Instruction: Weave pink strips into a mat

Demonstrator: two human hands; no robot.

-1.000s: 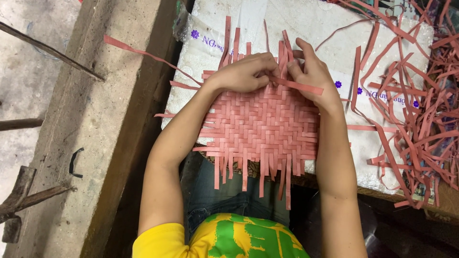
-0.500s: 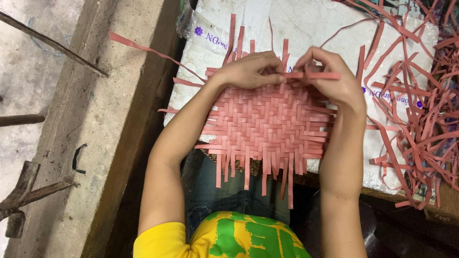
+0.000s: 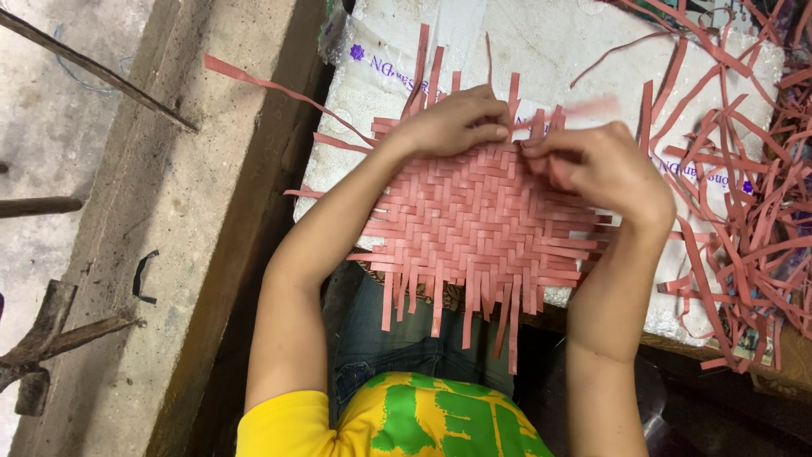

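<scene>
I see a flat woven mat of salmon-pink plastic strips (image 3: 482, 228) lying on a white foam block wrapped in clear plastic (image 3: 550, 51), mid-frame, its near edge overhanging the block above the person's lap. Loose strip ends stick out on all four sides of the mat.

Left hand (image 3: 452, 123) rests on the far edge of the mat, left of centre, fingers (image 3: 491, 131) curled down and pressing on the weave; I can't tell if they pinch a strip.

Right hand (image 3: 605, 169) sits on the far right part of the mat, just beside the left hand, fingertips nearly touching it. Its fingers (image 3: 541, 152) are closed in a pinch on a single pink strip (image 3: 584, 108) that runs off to the far right, blurred.

Right of the mat, a loose pile of cut pink strips (image 3: 753, 220) spreads over the block's right side and its edge. One long pink strip (image 3: 271, 85) trails from the mat's far left corner out over the grey concrete ledge (image 3: 169, 220) on the left.

Near edge: yellow shirt with green print (image 3: 406, 419) and blue jeans (image 3: 381, 338) below the mat.

Far left, on the ground, a rusty metal tool with a wooden handle (image 3: 42, 338) lies well apart from the hands.
</scene>
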